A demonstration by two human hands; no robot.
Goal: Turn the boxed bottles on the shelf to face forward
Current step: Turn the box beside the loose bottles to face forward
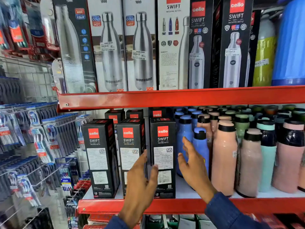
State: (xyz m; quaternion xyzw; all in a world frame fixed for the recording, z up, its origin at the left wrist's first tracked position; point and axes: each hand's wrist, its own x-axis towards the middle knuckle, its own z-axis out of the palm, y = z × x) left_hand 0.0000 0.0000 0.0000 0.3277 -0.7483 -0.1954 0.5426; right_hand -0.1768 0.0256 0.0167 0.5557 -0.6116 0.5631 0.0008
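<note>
Around the rightmost boxed bottle (163, 156) on the lower shelf (165, 206), your left hand (140, 182) and right hand (193, 166) are spread, bracketing it without gripping. All 3 front boxes show label panels. Next, I judge, clamp its sides and rotate it.

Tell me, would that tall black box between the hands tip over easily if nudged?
Probably. The box is tall on a narrow base, so a high push could topple it. Cardboard looks stiff, likely sliding on the smooth white shelf. Neighbouring bottles might catch it.
</note>
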